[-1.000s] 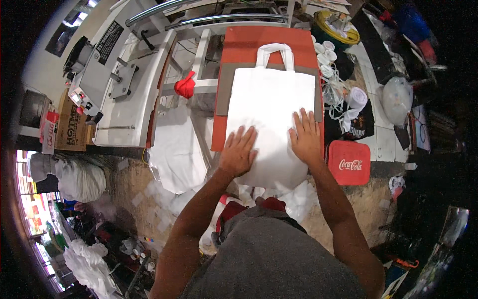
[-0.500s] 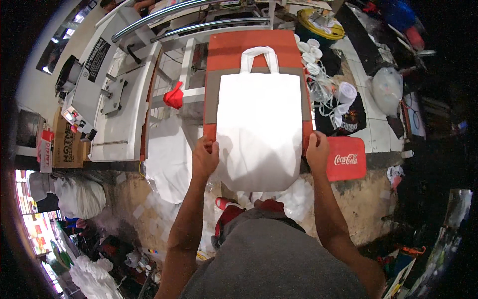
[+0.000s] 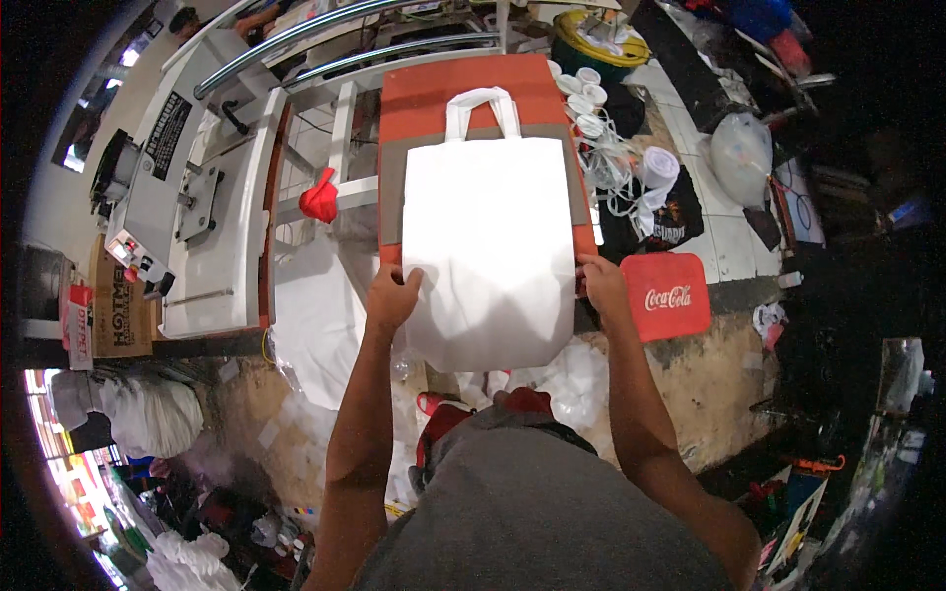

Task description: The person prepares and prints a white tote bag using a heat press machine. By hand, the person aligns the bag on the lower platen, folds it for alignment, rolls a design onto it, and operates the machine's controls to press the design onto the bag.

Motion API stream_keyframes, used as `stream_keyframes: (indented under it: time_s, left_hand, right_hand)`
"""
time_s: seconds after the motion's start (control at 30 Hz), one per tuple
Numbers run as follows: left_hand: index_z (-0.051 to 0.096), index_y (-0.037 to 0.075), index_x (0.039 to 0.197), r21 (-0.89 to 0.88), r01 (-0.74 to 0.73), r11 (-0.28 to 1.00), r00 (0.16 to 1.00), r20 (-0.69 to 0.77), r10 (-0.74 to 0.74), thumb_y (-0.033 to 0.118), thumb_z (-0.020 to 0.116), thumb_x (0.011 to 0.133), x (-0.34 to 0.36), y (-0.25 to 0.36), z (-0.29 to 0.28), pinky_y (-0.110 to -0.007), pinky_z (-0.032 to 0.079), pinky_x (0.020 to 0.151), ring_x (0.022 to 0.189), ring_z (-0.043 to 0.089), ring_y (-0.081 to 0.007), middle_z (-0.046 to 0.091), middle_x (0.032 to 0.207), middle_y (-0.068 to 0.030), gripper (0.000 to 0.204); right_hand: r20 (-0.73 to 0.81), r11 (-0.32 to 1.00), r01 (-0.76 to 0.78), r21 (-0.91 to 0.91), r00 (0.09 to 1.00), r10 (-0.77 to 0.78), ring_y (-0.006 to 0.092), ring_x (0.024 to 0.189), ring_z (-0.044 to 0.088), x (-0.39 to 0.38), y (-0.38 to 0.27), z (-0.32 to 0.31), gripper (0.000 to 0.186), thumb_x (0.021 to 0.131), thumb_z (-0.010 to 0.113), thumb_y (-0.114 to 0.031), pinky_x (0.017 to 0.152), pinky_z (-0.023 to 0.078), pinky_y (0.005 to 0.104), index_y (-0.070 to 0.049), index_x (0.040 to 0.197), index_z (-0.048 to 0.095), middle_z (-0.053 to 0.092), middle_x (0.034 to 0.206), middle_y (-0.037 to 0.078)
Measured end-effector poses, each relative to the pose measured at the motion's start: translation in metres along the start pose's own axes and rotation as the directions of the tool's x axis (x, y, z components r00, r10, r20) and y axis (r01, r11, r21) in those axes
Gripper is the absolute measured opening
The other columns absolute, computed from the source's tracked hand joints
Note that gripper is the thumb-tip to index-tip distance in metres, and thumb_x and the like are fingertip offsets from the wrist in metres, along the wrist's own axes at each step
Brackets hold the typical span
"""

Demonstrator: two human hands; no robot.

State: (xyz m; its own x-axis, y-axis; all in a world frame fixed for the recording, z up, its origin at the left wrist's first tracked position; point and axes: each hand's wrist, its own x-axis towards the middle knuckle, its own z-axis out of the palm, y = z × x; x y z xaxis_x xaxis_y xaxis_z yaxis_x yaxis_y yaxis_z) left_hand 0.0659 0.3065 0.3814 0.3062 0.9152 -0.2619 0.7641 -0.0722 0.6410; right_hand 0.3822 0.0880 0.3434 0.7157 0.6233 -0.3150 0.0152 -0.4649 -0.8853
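Note:
A blank white tote bag (image 3: pixel 488 227) lies flat on a red pad (image 3: pixel 473 84) with a grey-brown sheet (image 3: pixel 392 177) over it. Its looped handles (image 3: pixel 483 98) point away from me. The lower end of the bag hangs past the pad's near edge, toward my body. My left hand (image 3: pixel 394 298) is closed at the bag's lower left side, thumb against the cloth. On the opposite side, my right hand (image 3: pixel 603 289) has its fingers curled in at the bag's right edge. Some of the fingertips are hidden behind the cloth.
A white press machine (image 3: pixel 202 207) stands at the left, beside a red cloth (image 3: pixel 319 197). More white fabric (image 3: pixel 317 320) hangs left of the pad. To the right are white rolls (image 3: pixel 659 169), a red tray (image 3: pixel 666 297) and a yellow-rimmed bucket (image 3: pixel 631 54). Another person (image 3: pixel 184 22) shows at far left.
The view has shifted, so the whole scene sits further left. My right hand has come in closer to the bag's right edge. The bag still lies on the pad.

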Motion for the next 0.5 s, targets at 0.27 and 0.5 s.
stream_keyframes:
  time_s: [0.27,0.5]
  left_hand:
    - [0.054,-0.006,0.123,-0.208,-0.052,0.977,0.996,0.062,0.066,0.031,0.070,0.084,0.010,-0.013,0.021,-0.045,0.047,0.097,0.110,0.063,-0.0363,0.064,0.117,-0.0275,0.056]
    - [0.031,0.003,0.148,-0.322,-0.301,0.898,0.954,-0.080,0.291,0.011,0.069,0.089,-0.055,-0.023,-0.021,-0.040,0.046,0.101,0.122,0.055,-0.0286,0.050,0.138,-0.0217,0.071]
  right_hand:
    - [0.071,0.997,-0.071,-0.021,0.995,0.073,0.0226,0.090,0.066,-0.018,-0.058,0.033,0.039,0.089,0.069,-0.031,0.083,0.051,0.0368,0.002,0.111,0.068,0.071,0.101,0.012]
    - [0.294,0.926,-0.128,0.354,0.955,0.019,0.0232,0.103,0.063,-0.077,-0.095,0.051,0.050,0.090,0.068,-0.014,0.088,0.052,0.0373,-0.001,0.135,0.048,0.062,0.123,0.014]
